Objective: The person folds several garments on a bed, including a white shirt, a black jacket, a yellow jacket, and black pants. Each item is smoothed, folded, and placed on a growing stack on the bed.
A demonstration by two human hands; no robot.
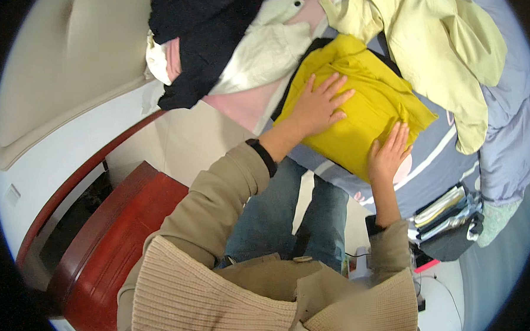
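Observation:
A mustard-yellow garment (351,113) lies folded on the bed, partly over a black cloth (290,91). My left hand (322,105) rests flat on its left part with fingers spread. Palm down, my right hand (388,153) touches the garment's lower right edge, its fingers pointing up the picture. Neither hand grips the fabric. Creases run across the garment's upper right part, near what looks like its collar.
Beyond are a pale yellow garment (437,47), a white garment (271,54) and a black garment (206,39). The patterned blue-grey bed cover (433,167) lies beneath. Folded clothes (444,215) stand at lower right. A red wooden cabinet (126,242) is at left.

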